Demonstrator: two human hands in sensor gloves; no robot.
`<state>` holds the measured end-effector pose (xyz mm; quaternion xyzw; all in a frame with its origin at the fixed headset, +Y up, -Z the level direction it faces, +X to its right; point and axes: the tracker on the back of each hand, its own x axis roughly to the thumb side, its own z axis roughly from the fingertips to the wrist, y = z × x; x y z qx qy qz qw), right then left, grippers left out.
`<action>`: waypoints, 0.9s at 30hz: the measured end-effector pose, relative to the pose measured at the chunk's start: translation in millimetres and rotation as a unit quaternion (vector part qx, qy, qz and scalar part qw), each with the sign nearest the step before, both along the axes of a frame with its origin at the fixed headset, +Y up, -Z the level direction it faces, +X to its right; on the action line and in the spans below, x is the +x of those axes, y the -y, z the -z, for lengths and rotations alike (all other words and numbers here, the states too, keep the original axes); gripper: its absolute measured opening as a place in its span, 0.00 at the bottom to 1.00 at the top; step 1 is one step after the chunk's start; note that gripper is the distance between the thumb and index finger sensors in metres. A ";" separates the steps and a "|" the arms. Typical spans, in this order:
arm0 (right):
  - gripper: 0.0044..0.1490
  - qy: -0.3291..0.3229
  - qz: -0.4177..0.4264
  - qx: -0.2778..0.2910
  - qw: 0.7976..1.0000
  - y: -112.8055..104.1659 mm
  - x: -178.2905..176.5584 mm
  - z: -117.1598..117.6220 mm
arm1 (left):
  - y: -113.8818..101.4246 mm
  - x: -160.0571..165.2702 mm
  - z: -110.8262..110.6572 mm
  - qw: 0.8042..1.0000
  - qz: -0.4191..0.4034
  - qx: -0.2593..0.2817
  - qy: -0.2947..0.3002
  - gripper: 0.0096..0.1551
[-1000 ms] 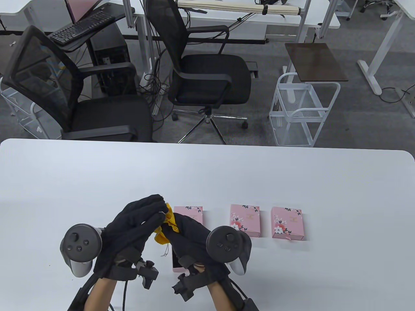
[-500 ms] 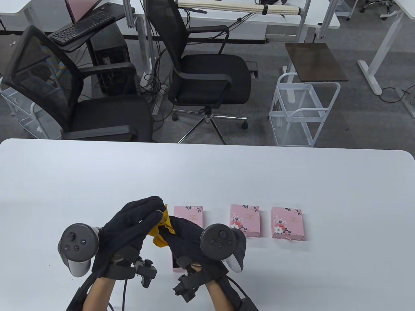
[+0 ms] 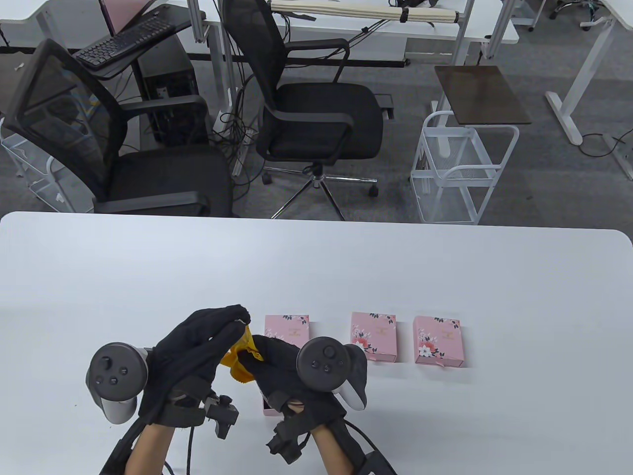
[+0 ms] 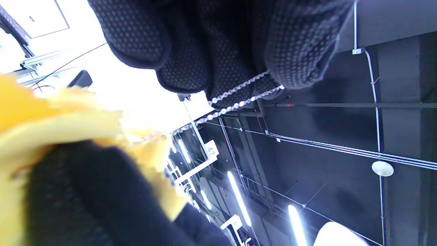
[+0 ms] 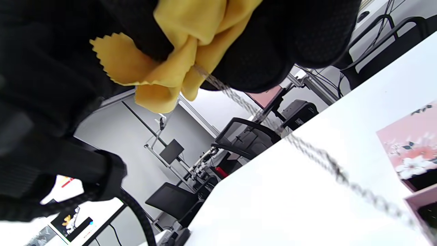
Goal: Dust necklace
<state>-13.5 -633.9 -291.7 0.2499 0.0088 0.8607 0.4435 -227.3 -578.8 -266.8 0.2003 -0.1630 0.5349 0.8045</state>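
A thin silver necklace chain (image 4: 239,97) runs from my left hand (image 3: 198,346) into a yellow cloth (image 3: 236,358). My left hand pinches the chain between its fingertips (image 4: 300,51) above the table. My right hand (image 3: 277,366) grips the yellow cloth (image 5: 184,65) folded around the chain (image 5: 307,150). The chain hangs on from the cloth toward an open pink box (image 3: 267,409) partly hidden under my right hand. The hands are close together at the table's front left.
Three pink flowered boxes (image 3: 287,330) (image 3: 373,336) (image 3: 438,340) stand in a row on the white table (image 3: 445,277) right of my hands. Office chairs (image 3: 316,114) and a white wire cart (image 3: 460,168) stand beyond the far edge.
My right hand with the cloth has slid down and left along the chain, toward me. My left hand has shifted slightly left and keeps its pinch.
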 end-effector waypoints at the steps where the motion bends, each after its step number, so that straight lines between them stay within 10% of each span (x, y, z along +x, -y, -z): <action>1: 0.23 -0.004 -0.003 -0.002 1.000 1.1 -1.0 0.8 | 0.2 -0.6 0.3 1.000 -0.002 0.000 0.000 0.17; 27: 0.24 -0.038 -0.072 -0.106 0.991 52.9 -25.6 14.2 | -6.2 -14.5 -4.4 0.999 -0.032 0.016 -0.010 0.17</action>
